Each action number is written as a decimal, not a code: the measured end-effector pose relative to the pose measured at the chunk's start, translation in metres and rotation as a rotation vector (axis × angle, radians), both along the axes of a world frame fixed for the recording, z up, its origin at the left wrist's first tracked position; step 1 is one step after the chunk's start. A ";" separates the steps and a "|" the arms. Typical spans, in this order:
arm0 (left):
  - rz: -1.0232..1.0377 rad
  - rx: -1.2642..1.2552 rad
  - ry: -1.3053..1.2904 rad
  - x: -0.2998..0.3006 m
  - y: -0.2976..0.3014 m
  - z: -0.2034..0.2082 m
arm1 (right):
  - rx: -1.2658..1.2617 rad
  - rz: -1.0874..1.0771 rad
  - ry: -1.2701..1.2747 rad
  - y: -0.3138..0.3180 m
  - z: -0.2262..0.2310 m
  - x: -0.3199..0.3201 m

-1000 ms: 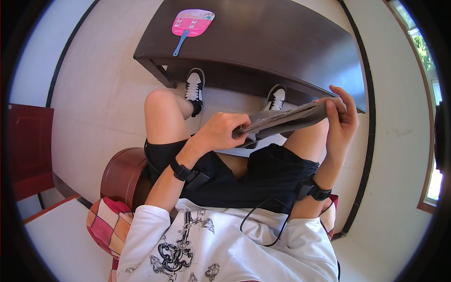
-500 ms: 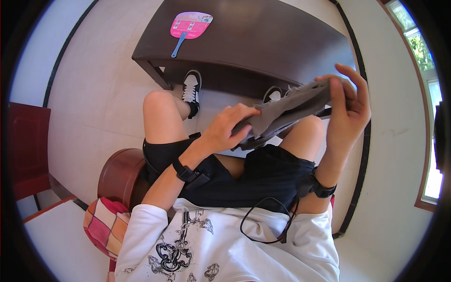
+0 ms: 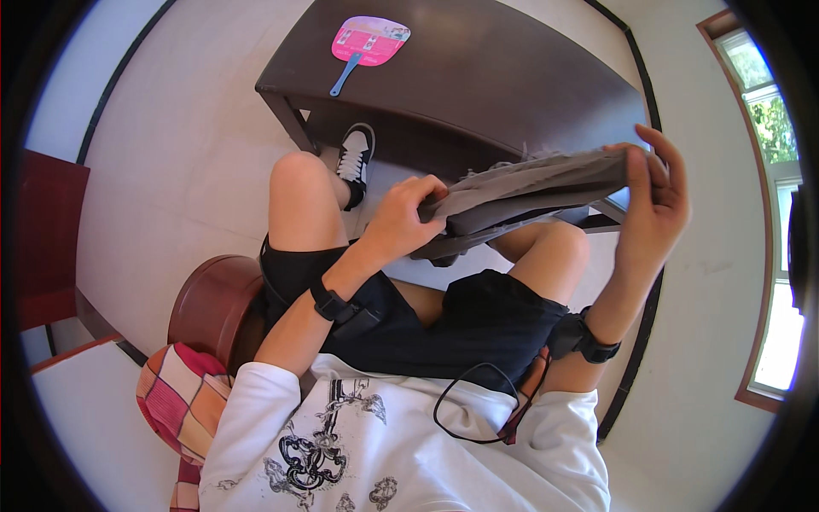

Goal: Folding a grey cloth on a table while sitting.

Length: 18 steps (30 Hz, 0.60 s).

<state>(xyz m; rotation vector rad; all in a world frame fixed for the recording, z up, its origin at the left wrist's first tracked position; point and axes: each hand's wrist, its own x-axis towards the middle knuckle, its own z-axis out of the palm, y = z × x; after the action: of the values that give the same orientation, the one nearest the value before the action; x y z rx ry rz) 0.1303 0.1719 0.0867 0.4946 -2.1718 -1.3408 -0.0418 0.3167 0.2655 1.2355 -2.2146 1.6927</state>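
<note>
Between my two hands a grey cloth [image 3: 546,189] with frayed edges is stretched out above my lap, its folded layers hanging a little open toward me. My left hand [image 3: 405,213] pinches its left end, with the fingertips partly hidden by the fabric. At the upper right, my right hand [image 3: 653,183] grips the other end between thumb and fingers, the index finger lifted away. The cloth's underside and what lies behind it are hidden.
A dark brown table [image 3: 478,68] stands ahead, with a pink hand fan [image 3: 371,41] with a blue handle on it. A round reddish-brown wooden seat part [image 3: 213,307] and a checked cushion [image 3: 183,397] are at my left. A window [image 3: 768,128] is at the right.
My right hand has moved slightly right, and the cloth is drawn out flatter and wider between my hands. My left hand has shifted a little left. The whole view has tilted slightly.
</note>
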 end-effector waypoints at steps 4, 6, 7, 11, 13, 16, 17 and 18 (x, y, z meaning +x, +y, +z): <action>-0.083 -0.105 -0.091 -0.001 0.002 -0.002 | -0.004 -0.099 0.008 0.009 0.013 -0.007; -0.101 -0.171 -0.143 -0.002 0.003 -0.008 | -0.009 -0.101 0.004 0.012 0.016 -0.007; -0.123 -0.188 -0.134 -0.003 0.003 -0.012 | -0.015 -0.107 -0.001 0.013 0.017 -0.006; -0.080 -0.090 -0.132 -0.004 0.009 -0.015 | -0.045 -0.124 -0.002 0.013 0.017 0.000; -0.006 0.008 -0.122 -0.004 0.009 -0.013 | -0.082 -0.131 0.010 0.013 0.018 0.002; 0.078 0.262 -0.045 -0.007 0.003 -0.014 | -0.119 -0.194 0.028 0.018 0.022 -0.004; 0.092 0.419 0.019 -0.008 -0.002 -0.016 | -0.119 -0.198 0.030 0.020 0.024 -0.004; 0.016 0.603 0.103 -0.005 -0.008 -0.016 | -0.125 -0.239 0.037 0.020 0.025 -0.005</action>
<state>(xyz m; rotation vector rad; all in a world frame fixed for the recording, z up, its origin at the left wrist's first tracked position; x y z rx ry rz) 0.1255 0.1638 0.0709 0.6417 -1.6513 -1.9649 -0.0471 0.3363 0.2903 0.9241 -2.1017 1.6704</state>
